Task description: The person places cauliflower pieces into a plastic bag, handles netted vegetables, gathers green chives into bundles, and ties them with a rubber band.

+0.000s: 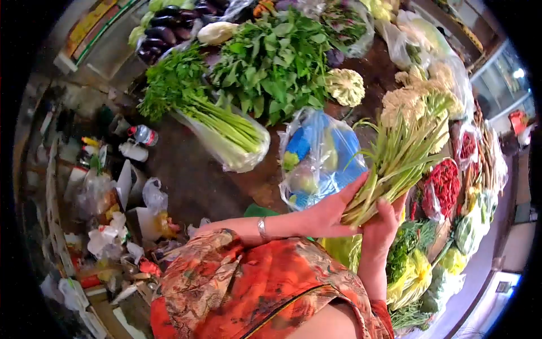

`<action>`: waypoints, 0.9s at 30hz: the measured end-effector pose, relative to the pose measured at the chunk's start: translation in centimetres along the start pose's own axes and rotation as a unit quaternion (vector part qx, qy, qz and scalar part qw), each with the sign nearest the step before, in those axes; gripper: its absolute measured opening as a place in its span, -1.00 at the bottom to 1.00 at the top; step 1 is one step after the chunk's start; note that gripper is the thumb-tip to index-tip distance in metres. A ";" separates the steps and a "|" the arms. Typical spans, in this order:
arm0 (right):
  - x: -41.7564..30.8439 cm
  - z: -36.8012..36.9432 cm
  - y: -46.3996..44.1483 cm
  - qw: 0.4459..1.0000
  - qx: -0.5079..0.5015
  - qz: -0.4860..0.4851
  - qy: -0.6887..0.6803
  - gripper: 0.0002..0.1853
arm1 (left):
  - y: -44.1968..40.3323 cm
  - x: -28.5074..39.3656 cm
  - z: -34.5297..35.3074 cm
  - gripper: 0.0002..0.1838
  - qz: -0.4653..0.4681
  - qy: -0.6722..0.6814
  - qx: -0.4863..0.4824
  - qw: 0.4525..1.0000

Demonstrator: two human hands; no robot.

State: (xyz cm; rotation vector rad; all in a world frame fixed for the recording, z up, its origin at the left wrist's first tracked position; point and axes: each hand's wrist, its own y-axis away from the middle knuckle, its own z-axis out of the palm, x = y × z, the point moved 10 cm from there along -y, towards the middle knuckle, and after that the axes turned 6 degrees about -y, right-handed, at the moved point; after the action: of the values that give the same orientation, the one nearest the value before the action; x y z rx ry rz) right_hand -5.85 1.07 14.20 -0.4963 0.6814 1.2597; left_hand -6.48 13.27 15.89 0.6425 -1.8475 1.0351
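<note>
A bunch of long thin greens (395, 152) is held between both hands, its cut stem ends toward my body and its leafy tips pointing up and to the right. My left hand (333, 212), with a silver bracelet at the wrist, closes on the stems from the left. From below, my right hand (384, 223) wraps round the same stem ends, thumb in front. Just left of the bunch lies a clear plastic bag (319, 158) with blue and green things inside. The palms and some fingers are hidden by the stems.
Bagged celery (226, 133), a heap of leafy greens (271, 62) and eggplants (164, 34) lie on the dark table (192, 169). Cauliflower (345, 87) sits behind the bag. Red chilies (443, 186) and bagged vegetables line the right side. Bottles (144, 135) and loose plastic clutter the left.
</note>
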 end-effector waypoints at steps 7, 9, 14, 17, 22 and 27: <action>1.9 4.7 0.9 0.941 -0.209 -0.001 0.268 -0.02 | 4.7 -2.3 -5.2 -0.12 -0.119 0.044 0.082 0.989; 3.2 3.7 1.1 0.942 -0.198 0.055 0.265 -0.20 | 6.0 -1.8 -8.1 -0.20 -0.151 0.062 0.102 0.981; 7.1 0.2 3.7 0.931 -0.176 0.186 0.261 -0.62 | 8.9 -1.9 -17.2 -0.39 -0.168 0.154 0.279 0.933; 7.9 -0.2 4.7 0.929 -0.172 0.183 0.272 -0.63 | 8.5 -0.3 -23.4 -0.50 -0.097 0.104 0.310 0.940; 7.8 -1.0 5.3 0.930 -0.127 0.171 0.301 -0.64 | 6.4 2.4 -33.0 -0.57 -0.078 -0.022 0.390 0.917; 7.4 -1.1 6.0 0.942 -0.060 0.149 0.294 -0.66 | 3.7 -1.6 -43.7 -0.62 -0.076 -0.064 0.429 0.898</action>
State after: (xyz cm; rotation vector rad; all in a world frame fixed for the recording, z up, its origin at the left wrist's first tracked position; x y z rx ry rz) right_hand -10.68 6.94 8.36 -0.9150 1.2216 1.4507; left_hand 11.22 52.67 23.91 1.3677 -1.3433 1.7352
